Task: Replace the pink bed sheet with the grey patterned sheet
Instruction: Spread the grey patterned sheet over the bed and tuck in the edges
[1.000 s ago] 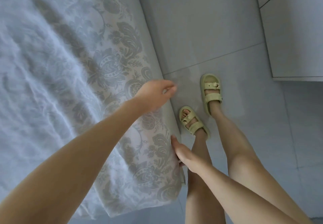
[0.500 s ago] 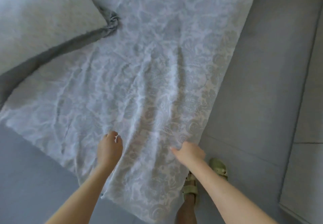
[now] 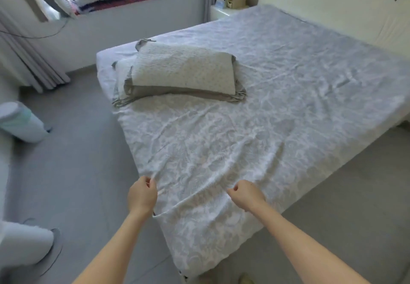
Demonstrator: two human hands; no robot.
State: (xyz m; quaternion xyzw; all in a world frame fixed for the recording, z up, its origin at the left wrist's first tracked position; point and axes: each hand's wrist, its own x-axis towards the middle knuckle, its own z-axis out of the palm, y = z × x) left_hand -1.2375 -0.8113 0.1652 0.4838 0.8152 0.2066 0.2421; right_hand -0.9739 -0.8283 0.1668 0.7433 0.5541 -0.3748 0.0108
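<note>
Both left hand [image 3: 142,197] and right hand [image 3: 246,195] pinch the grey patterned sheet [image 3: 277,110], fingers [image 3: 151,183] curled.

Both hands are pinching the grey patterned sheet [image 3: 277,110] near the bed's corner: left hand [image 3: 142,196] at its edge, right hand [image 3: 246,195] beside it; 2 stacked pillows [image 3: 182,73] are lying further up.

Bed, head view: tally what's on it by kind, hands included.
grey patterned sheet: 1
pillows: 2, the upper pillow stacked on the lower pillow
hands: 2, the left hand and the right hand, each pinching the sheet near the bed's near corner
Total: 5
</note>
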